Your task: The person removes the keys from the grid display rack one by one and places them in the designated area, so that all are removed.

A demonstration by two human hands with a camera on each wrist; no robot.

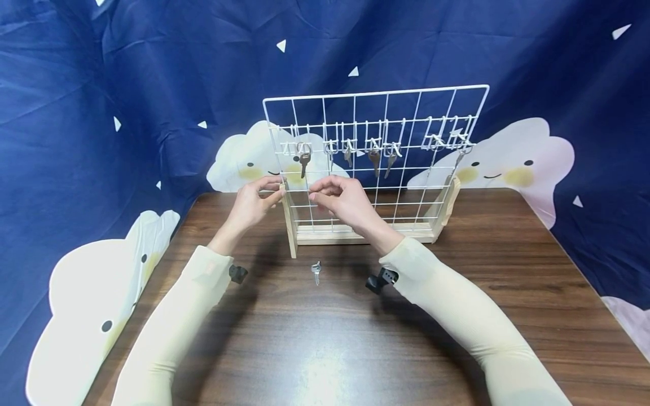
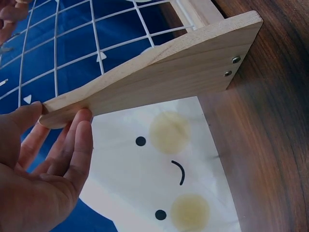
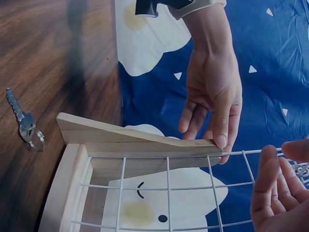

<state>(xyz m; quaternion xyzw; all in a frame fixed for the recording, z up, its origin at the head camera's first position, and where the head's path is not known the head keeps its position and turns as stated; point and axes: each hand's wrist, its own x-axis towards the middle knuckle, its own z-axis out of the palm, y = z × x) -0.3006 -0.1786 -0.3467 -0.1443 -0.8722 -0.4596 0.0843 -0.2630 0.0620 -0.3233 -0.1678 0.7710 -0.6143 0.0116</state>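
The wooden side panel of a white wire rack has its upper end between the thumb and fingers of my left hand. In front of the grid's left part is my right hand, thumb and index finger close together; whether they hold something small is unclear. Just above it, a brown key hangs from a hook. In the right wrist view, metal rings show beside my right hand. A silver key with a ring lies on the table before the rack.
More keys, among them a brown one, hang on white hooks along the grid. A wooden base bar joins the rack's sides on the brown table. Behind stands a blue curtain with clouds.
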